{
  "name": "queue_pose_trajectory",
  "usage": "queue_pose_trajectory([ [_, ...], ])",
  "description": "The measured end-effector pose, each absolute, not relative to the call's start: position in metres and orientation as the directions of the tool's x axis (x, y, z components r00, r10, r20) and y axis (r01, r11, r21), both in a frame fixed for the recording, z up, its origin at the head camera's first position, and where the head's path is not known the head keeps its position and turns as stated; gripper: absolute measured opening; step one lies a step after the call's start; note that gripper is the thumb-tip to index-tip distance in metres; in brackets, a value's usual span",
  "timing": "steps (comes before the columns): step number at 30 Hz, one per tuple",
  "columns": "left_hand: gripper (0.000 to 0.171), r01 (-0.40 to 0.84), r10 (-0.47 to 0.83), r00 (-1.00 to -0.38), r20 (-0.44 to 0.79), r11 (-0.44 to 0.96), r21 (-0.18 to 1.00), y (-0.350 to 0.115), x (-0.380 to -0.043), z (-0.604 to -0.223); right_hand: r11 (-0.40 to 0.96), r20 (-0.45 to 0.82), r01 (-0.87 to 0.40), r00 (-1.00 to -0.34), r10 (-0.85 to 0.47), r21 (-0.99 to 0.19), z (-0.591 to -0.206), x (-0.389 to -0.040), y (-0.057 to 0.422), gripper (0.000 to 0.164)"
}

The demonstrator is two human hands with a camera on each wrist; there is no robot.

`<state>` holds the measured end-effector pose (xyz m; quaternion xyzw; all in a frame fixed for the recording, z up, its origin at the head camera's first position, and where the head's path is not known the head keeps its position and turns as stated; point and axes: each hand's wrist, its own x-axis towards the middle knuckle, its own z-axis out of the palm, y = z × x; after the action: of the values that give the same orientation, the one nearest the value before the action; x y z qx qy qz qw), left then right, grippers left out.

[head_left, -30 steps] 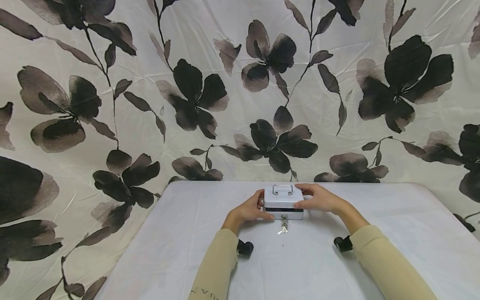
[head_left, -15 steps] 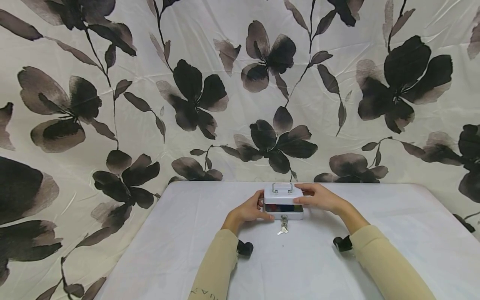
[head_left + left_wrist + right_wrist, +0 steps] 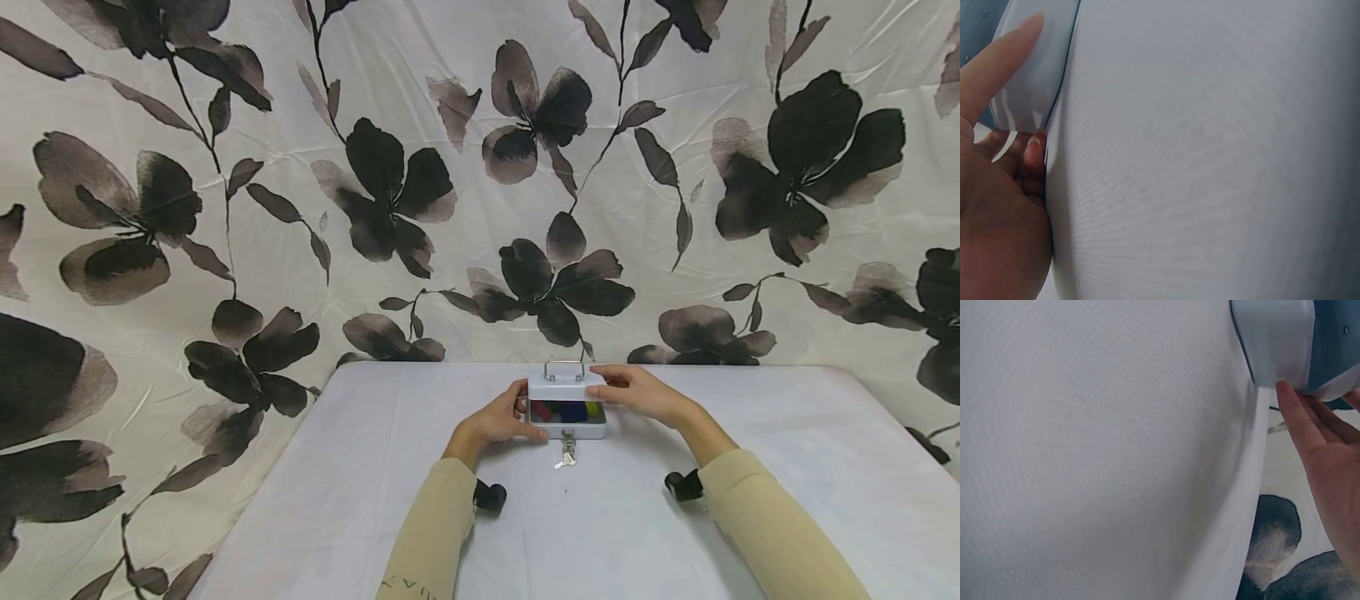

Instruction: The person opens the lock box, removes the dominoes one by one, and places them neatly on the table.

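Note:
A small white cash box [image 3: 590, 432] stands near the table's far edge with its lid [image 3: 558, 388] partly raised. My left hand [image 3: 495, 421] holds the base at the left side, thumb along the front. In the left wrist view that thumb lies on the box wall [image 3: 1038, 69]. My right hand [image 3: 643, 393] grips the lid's right end, thumb at its front edge. The right wrist view shows its fingertips touching the box [image 3: 1275, 344] low down. Through the gap show red, blue and yellow contents [image 3: 573, 412], too small to identify. Keys [image 3: 568, 452] hang from the front lock.
A white cloth covers the table [image 3: 600, 533]. Behind it hangs a pale curtain [image 3: 465, 200] with dark flowers. A wire handle [image 3: 564, 367] stands up on the lid. Black wrist cameras [image 3: 491, 497] sit at both cuffs.
The lid has risen from a narrow dark slit to a wider gap, so the coloured contents now show. My right hand moved up slightly with it; my left hand stayed in place.

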<state>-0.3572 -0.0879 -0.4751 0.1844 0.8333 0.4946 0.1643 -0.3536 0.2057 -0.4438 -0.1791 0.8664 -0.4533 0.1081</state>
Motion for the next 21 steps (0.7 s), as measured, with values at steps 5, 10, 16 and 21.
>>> queue_pose_trajectory([
  [5,0.093,0.149,0.47,-0.877,-0.099,0.462,0.874,-0.0885,-0.3586,-0.4755,0.476,-0.03,-0.19,-0.909,-0.416,-0.859,-0.4432,-0.3548,0.2041,0.073],
  [10,0.095,0.154,0.464,-0.88,-0.098,0.475,0.867,-0.0882,-0.36,-0.4758,0.436,-0.012,-0.192,-0.906,-0.423,-0.879,-0.4427,-0.3576,0.2028,0.071],
  [16,0.097,0.148,0.458,-0.883,-0.107,0.486,0.861,-0.088,-0.3619,-0.4775,0.413,-0.012,-0.18,-0.907,-0.421,-0.893,-0.4429,-0.3602,0.2033,0.071],
  [21,0.097,0.149,0.459,-0.882,-0.104,0.481,0.864,-0.0878,-0.3625,-0.4791,0.408,-0.01,-0.172,-0.913,-0.408,-0.897,-0.4412,-0.3599,0.2021,0.07],
])
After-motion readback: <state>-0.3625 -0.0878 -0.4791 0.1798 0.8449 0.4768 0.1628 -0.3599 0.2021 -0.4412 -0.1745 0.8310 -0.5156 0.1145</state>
